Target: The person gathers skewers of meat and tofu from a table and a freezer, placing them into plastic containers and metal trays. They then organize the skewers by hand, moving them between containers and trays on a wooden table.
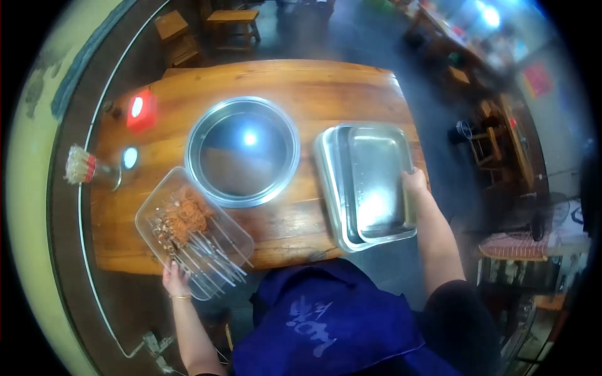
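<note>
My left hand (175,280) grips the near left rim of a clear plastic container (236,241), which sits tilted at the table's front edge. Inside it lie several thin skewers (216,258) with orange and brownish food (185,216) at their far ends. On the right, my right hand (414,181) is closed on the right rim of a shallow metal tray (380,182). That tray lies on top of other metal trays (332,188), their left rims showing. Between my hands, farther back, a large round metal pot (243,199) holds dark liquid that reflects a lamp.
The wooden table (301,222) carries a red box (142,111) at its left side. Near the left edge stands a holder of thin sticks (80,165). Wooden stools (233,19) are beyond the far edge. A blue apron (326,319) covers my front.
</note>
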### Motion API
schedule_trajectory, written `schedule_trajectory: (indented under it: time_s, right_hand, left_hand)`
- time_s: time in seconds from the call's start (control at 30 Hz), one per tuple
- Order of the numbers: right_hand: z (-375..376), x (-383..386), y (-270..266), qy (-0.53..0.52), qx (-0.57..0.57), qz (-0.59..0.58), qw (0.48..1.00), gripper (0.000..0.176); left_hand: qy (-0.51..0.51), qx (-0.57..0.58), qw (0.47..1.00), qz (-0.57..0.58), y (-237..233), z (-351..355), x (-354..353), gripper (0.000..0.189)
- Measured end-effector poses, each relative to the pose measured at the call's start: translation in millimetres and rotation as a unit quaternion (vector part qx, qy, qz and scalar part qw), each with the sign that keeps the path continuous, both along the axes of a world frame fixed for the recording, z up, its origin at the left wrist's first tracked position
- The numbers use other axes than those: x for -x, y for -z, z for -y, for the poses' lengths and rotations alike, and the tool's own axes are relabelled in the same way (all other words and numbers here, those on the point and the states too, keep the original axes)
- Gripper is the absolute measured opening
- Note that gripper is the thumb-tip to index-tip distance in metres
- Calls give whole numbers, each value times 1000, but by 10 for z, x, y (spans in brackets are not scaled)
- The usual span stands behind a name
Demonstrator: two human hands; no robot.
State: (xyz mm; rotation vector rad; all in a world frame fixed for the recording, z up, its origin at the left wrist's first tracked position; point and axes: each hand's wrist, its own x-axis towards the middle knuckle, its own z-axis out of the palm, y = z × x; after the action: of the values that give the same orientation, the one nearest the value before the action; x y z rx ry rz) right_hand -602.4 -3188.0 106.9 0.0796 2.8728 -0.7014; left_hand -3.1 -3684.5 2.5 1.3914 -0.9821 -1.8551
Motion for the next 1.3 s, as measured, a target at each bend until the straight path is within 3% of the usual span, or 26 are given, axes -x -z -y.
schedule_trajectory:
  time_s: [0.13,0.27,0.33,0.4,0.43,0.5,0.57,0.67,0.77,0.87,1.03,1.17,1.27,1.3]
  right_hand:
    - [339,-168,-186,-61,3,12,998,39]
    - [437,-55,-195,-78,-37,32,996,43]
    - [427,13,-140,-79,-65,31,994,44]
    - [410,-74,-231,-78,-65,39,994,45]
    - [416,-87,-268,-82,-66,41,994,45]
    - [358,-33,-235,-105,-67,19,992,45]
    - [273,49,-199,-135,-65,21,988,45]
    - [159,64,-222,-158,-60,46,985,45]
    - [167,44,-285,-166,-50,57,983,45]
    - [127,48,-254,-185,-68,47,979,45]
    - [-83,215,-219,-224,-15,38,974,44]
    - [-111,156,-183,-213,56,23,975,43]
    - [-226,134,-99,-197,136,56,969,37]
    - [-230,136,-76,-184,166,72,966,28]
  left_hand:
    - [4,12,998,56,-115,302,-207,40]
    - [-9,290,945,148,-213,321,-124,41]
    - [-64,408,882,228,-672,125,389,40]
    - [8,361,929,79,-950,-109,1018,39]
    - [21,304,949,74,-1237,-465,1503,35]
    - [167,166,970,63,-1634,-1197,2189,31]
    - [301,68,944,-117,-1356,-1859,2596,37]
    - [390,-88,909,-114,-1368,-2719,3056,51]
    - [383,-80,911,-133,-1258,-3116,3157,58]
    - [391,-148,890,-182,-1557,-3210,3121,59]
    - [311,-90,946,0,-1761,-3460,3440,38]
    - [294,-157,941,-58,-1577,-3375,3478,40]
    - [269,3,963,6,-1870,-3590,3603,54]
    - [311,84,945,51,-1931,-3639,3597,69]
